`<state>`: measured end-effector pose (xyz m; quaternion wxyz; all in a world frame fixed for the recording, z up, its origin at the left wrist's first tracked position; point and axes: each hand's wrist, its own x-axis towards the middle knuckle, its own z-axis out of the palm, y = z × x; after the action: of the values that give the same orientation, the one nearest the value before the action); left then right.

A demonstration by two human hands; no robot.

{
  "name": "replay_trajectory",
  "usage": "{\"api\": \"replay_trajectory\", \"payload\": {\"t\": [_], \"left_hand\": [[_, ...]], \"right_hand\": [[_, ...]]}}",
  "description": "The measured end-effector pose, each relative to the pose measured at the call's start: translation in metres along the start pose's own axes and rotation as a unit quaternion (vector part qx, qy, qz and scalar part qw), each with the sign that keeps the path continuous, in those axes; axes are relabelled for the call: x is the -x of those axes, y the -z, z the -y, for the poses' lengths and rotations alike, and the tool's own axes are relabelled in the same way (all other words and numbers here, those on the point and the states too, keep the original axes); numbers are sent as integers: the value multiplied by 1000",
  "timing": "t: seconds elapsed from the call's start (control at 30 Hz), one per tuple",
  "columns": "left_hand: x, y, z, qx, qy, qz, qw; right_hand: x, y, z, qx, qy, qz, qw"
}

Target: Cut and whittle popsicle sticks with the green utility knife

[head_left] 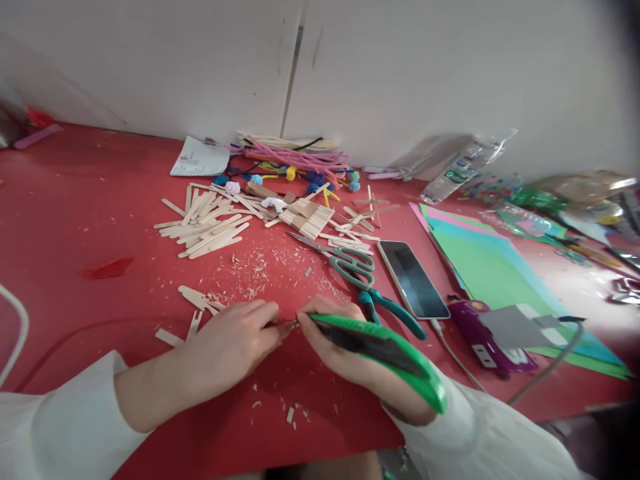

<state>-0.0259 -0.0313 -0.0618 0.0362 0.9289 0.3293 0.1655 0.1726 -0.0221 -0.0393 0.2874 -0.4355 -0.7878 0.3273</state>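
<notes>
The table (60,220) is red. The cutter (385,345) is bright green with a dark strip down its side. Both sleeves (80,420) are white. The sticks (215,235) are pale tan. The pliers (400,313) have blue-green handles, and the scissors (330,252) have grey-green ones. The paper sheets (480,260) are green, blue and pink (the green shows most).

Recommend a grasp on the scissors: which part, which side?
Grip the handle loops, probably from above: the scissors lie flat, blades pointing away to the left, while the pliers crowd the loops' near side and the phone lies to their right.
</notes>
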Motion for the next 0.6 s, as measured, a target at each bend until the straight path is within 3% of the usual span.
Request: {"api": "replay_trajectory", "payload": {"t": [0.07, 0.13, 0.23, 0.33, 0.43, 0.6], "left_hand": [[1, 0, 0, 2, -2, 9, 1000], [1, 1, 0, 4, -2, 18, 1000], [0, 2, -1, 6, 4, 29, 1000], [-1, 3, -2, 2, 9, 31, 999], [-1, 3, -2, 4, 10, 29, 1000], [-1, 5, -1, 14, -1, 18, 1000]], "right_hand": [[0, -2, -5, -17, -31, 7, 999], [0, -6, -12, -106, -99, -11, 989], [0, -10, -19, -231, -192, -37, 953], [-1, -11, -19, -291, -227, -45, 928], [-1, -9, -18, -289, -215, -50, 932], [4, -5, -18, -174, -104, -34, 979]]}}
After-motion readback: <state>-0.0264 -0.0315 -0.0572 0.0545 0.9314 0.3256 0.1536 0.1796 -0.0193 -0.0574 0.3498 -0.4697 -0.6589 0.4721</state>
